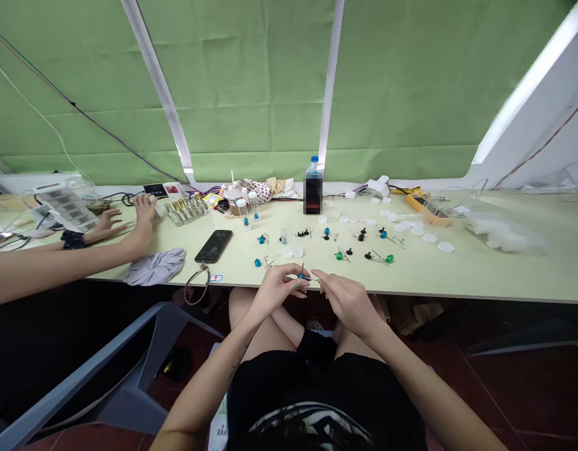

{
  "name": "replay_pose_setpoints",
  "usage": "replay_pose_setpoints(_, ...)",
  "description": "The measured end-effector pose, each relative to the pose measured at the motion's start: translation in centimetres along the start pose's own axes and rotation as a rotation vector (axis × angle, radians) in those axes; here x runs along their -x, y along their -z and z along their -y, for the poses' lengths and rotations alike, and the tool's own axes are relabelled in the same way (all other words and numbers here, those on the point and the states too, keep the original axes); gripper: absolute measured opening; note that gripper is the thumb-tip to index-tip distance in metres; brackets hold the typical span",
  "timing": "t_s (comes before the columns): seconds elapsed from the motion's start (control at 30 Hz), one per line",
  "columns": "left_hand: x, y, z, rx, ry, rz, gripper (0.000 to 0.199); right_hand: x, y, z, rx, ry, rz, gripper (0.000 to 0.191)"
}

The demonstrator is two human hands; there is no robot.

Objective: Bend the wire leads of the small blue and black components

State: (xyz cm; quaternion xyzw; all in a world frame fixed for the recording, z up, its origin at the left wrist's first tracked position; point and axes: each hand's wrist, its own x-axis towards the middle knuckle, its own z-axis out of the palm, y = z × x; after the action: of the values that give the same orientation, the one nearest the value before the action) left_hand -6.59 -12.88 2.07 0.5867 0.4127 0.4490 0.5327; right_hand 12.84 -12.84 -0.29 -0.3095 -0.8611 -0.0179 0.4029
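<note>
At the table's front edge, my left hand (280,288) pinches a small blue piece (302,275) with thin metal parts. My right hand (347,299) is just to its right, its fingers pressed together near the thin metal end; what they hold is too small to make out. Behind my hands, blue beads (257,262), green beads (339,255), black pieces (349,252) and thin metal wires lie scattered on the table (481,275). A clear vial (285,235) and white round caps (298,252) stand or lie a little beyond my hands.
A phone (214,246) and a grey cloth (156,266) lie to the left, beside another person's arms (114,257). Farther back are small vials (242,212), a bottle (313,188), more caps (429,238), a yellow device (427,210) and a plastic bag (498,232).
</note>
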Motion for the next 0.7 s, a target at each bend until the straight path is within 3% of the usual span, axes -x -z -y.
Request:
replay_pose_setpoints(0.13, 0.19, -0.02, -0.09, -0.053, -0.029, 0.024, 0.024, -0.48, 0.50, 0.58, -0.421, -0.314, 0.131, 0.028)
replay_pose_setpoints(0.2, 0.21, 0.02, -0.10, -0.068, -0.040, 0.029, 0.025, -0.61, 0.57, 0.61, -0.504, -0.377, 0.161, 0.027)
replay_pose_setpoints(0.3, 0.07, 0.17, -0.06, -0.050, -0.030, 0.007, 0.027, -0.53, 0.44, 0.34, -0.209, -0.239, 0.046, 0.024)
replay_pose_setpoints(0.4, -0.14, 0.42, 0.05, -0.010, -0.004, -0.011, 0.028, -0.30, 0.36, 0.03, 0.241, 0.075, -0.059, 0.021)
replay_pose_setpoints(0.5, -0.22, 0.50, 0.15, 0.019, 0.025, -0.014, 0.030, -0.15, 0.37, -0.14, 0.446, 0.306, -0.084, 0.022)
replay_pose_setpoints(0.6, -0.16, 0.32, 0.15, 0.037, 0.040, -0.018, 0.032, -0.05, 0.18, -0.22, 0.462, 0.334, -0.095, 0.022)
replay_pose_setpoints(0.7, -0.06, 0.10, 0.08, 0.020, 0.036, -0.030, 0.033, -0.03, -0.15, -0.12, 0.333, 0.206, -0.084, 0.025)
